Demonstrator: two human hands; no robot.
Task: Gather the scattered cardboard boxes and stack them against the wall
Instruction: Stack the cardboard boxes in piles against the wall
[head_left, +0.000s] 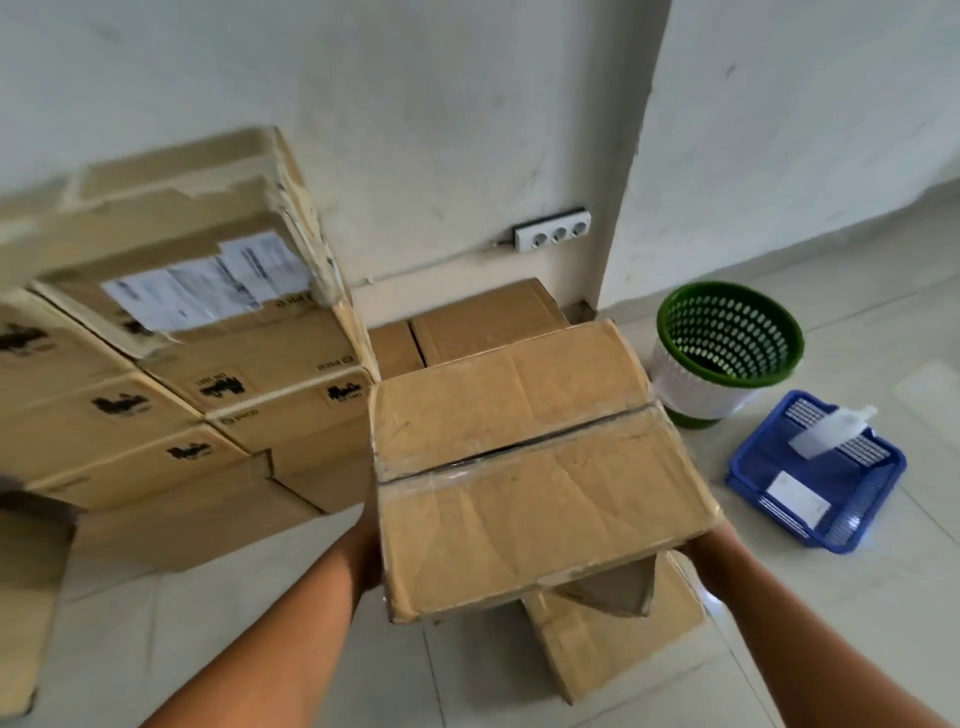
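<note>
Pale tiled floor (857, 597) under a scuffed white wall (415, 130), with a triple socket strip (551, 229) fixed low on it.

Held box (530, 467) up off the floor, in front of the wall, taped along its centre seam, creased and plain. Left hand (370, 545) against its left side, right hand (698, 543) under its right edge; both mostly hidden behind the cardboard, so grip cannot be told for certain.

Left of the held box, a stack (171, 364) against the wall: white shipping labels on the top carton, black logo stamps on the lower ones, print too blurred to read. Beyond the held box, a low box (483, 322) at the wall's foot. Below it, another box (613, 639) on the floor, one corner torn.

Right of the held box, a green and white perforated bin (727, 353). Near it, a blue tray (821, 473) holding white paper slips.
</note>
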